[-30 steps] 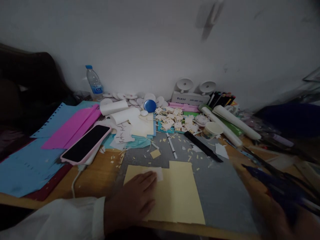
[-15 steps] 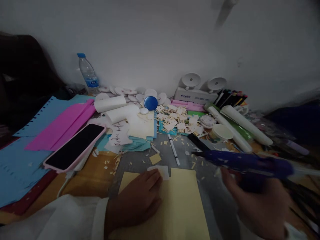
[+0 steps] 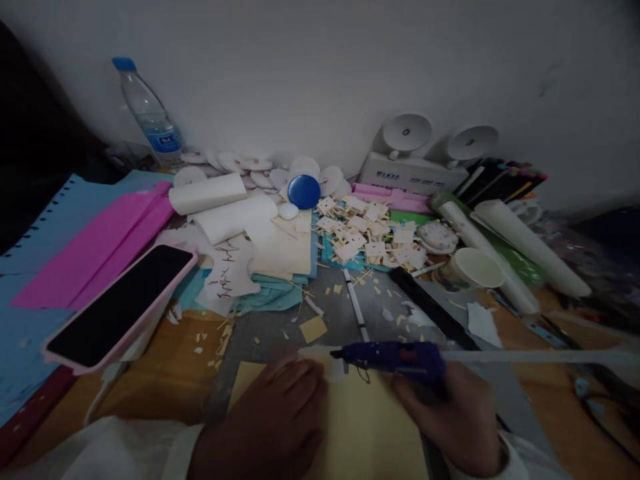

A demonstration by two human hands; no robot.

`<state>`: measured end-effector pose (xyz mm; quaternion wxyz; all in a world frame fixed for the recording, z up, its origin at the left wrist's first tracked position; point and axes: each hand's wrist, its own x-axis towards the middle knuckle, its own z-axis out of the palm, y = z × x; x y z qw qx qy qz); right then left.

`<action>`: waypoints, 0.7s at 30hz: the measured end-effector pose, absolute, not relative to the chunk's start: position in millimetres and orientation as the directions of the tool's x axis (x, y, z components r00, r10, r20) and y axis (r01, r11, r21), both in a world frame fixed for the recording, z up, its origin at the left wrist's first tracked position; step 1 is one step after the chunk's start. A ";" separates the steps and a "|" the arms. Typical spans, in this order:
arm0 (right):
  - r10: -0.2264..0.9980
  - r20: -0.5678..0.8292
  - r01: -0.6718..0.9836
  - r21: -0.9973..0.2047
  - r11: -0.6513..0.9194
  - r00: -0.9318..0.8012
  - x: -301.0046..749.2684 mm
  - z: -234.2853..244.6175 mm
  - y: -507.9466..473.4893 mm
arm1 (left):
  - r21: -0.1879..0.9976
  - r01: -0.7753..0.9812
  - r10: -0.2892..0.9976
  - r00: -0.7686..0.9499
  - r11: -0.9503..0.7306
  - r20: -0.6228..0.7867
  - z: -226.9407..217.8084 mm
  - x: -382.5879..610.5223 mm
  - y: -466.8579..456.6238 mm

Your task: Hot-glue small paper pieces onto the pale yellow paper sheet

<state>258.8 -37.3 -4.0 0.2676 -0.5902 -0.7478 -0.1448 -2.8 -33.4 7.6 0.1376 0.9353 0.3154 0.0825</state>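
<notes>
My left hand lies flat, fingers stretched out, on a pale yellow sheet of paper at the near edge of the desk. Its fingertips reach a small white paper piece at the sheet's top edge. My right hand grips a blue glue gun with a white glue stick trailing to the right. The gun's nozzle points left and hovers at the white piece, just beyond my left fingertips. The sheet rests on a grey cutting mat.
A pink-cased phone lies on blue and pink paper at the left. Behind the mat are rolled white paper, a blue badge, several small cut cards, a pen, a black ruler, a paper cup and a water bottle.
My right hand brought the blue glue gun from the far right leftwards and down to the white piece on the yellow sheet. My left hand stayed flat on the sheet. The camera moved closer.
</notes>
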 end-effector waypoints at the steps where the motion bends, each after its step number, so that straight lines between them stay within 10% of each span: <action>1: 0.806 0.565 0.959 -0.086 0.269 -0.176 259.1 -3.8 -37.1 | 0.304 0.568 0.609 0.791 -0.764 0.052 7.9 -2.8 -33.1; 21: 0.823 0.505 0.957 0.022 0.290 -0.261 256.9 2.2 -37.3 | 0.310 0.559 0.599 0.800 -0.769 0.042 7.1 -4.2 -31.9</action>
